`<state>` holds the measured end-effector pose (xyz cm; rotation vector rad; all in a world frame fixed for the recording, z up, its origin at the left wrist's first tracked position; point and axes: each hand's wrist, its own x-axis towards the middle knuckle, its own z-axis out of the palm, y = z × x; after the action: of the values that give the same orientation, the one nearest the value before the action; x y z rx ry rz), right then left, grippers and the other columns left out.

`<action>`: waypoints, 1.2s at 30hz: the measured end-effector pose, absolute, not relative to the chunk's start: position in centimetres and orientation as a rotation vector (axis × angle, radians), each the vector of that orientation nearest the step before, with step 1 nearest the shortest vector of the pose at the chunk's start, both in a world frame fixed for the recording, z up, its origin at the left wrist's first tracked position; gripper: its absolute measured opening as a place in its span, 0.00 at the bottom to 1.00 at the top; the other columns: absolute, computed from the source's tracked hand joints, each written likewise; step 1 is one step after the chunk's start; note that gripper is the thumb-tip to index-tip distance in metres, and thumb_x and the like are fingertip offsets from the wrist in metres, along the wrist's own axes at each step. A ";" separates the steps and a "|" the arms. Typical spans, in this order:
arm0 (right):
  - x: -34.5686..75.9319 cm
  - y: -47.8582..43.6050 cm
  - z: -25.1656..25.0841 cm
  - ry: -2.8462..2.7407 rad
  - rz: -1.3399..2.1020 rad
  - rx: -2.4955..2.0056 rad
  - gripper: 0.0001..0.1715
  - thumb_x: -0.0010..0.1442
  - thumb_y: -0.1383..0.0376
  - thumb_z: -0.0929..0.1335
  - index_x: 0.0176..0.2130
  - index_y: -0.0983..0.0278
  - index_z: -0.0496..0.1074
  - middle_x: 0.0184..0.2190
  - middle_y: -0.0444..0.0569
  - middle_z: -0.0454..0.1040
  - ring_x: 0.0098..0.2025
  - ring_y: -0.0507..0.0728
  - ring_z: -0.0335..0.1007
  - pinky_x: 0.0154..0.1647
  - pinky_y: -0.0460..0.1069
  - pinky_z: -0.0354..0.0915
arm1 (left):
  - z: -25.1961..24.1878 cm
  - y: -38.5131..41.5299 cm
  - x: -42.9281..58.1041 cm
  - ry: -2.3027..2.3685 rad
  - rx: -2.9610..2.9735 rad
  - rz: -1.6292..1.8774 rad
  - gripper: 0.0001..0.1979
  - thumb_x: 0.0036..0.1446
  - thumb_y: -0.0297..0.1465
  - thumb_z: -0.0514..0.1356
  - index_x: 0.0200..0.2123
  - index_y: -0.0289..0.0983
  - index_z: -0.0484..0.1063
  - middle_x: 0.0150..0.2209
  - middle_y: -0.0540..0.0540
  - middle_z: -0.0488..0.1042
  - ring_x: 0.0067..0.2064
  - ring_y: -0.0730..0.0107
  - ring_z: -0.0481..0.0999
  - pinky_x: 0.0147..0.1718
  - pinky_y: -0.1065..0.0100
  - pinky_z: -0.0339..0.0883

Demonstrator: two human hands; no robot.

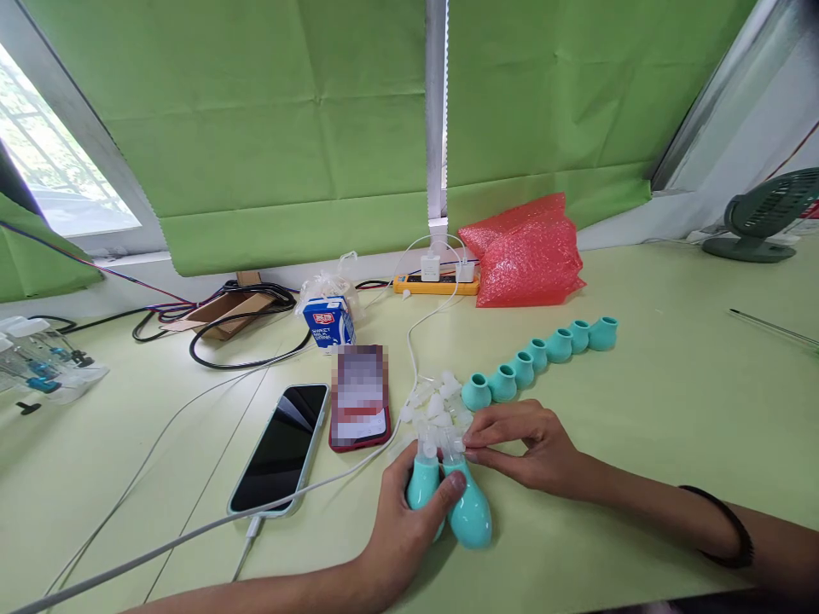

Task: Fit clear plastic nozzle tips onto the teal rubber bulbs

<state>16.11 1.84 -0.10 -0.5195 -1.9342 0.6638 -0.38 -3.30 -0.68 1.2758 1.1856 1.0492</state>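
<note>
**Two teal bulbs (474, 516) up front, gripped in your left hand (403, 524)!**

From the far left, clear bottles (38, 362) crowd the table's edge, then black cables (256, 364) coil around a cardboard box (236, 312). Here's your obstacle: a white cable (153, 551) cutting over the black-screened phone (281, 448), skirting the red-cased phone (360, 396) below a blue milk carton (329, 322). Your left fingers wrap the bulbs, thumb pressing the right-hand one. Right behind, loose clear pieces (440, 408) crowd in, with a yellow power strip (409, 284) farther back. Your right hand (543, 448) pinches the clear fitting (451, 445) atop that bulb, thumb against forefinger. Beyond, red bubble wrap (528, 256), seven teal bulbs in a slanting row (525, 369), and a fan (755, 222).
</note>
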 end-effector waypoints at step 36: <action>17.0 2.5 0.7 -2.175 0.397 -0.457 0.03 0.51 0.71 0.67 0.29 0.66 0.72 0.23 0.47 0.74 0.26 0.50 0.70 0.26 0.43 0.65 | -0.2 -3.7 0.0 1.312 1.216 1.107 0.21 0.37 0.38 0.64 0.36 0.34 0.72 0.36 0.42 0.74 0.40 0.55 0.70 0.39 0.64 0.64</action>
<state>16.96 2.54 0.71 -0.4575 -2.1746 0.3971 0.01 -3.70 -0.25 1.2163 1.3125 1.1067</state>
